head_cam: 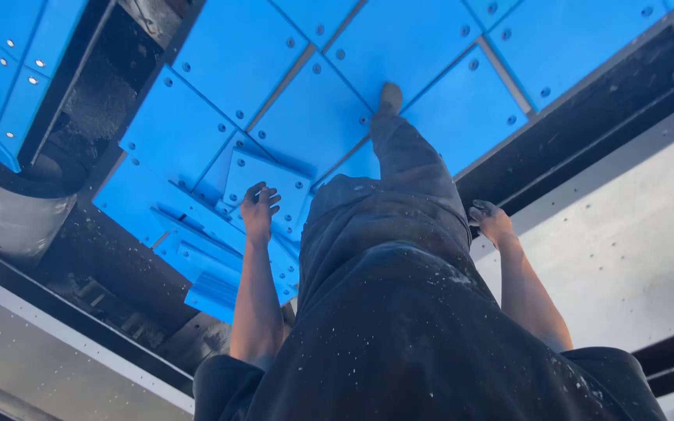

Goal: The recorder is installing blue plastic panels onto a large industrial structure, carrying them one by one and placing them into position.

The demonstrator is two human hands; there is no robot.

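Fingers of the left hand (259, 209) spread on a loose blue panel (267, 183), steadying it; right hand (491, 221) hangs free, fingers loosely curled.

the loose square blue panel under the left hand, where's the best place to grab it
Probably by the raised upper edge of the loose square blue plastic panel, coming from above. It lies tilted on a stack of blue panels, so that edge stands clear. The left hand already rests at its lower edge.

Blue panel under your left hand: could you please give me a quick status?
Left hand flat on loose blue panel, fingers spread. Right hand empty by grey wall. Own leg between them.
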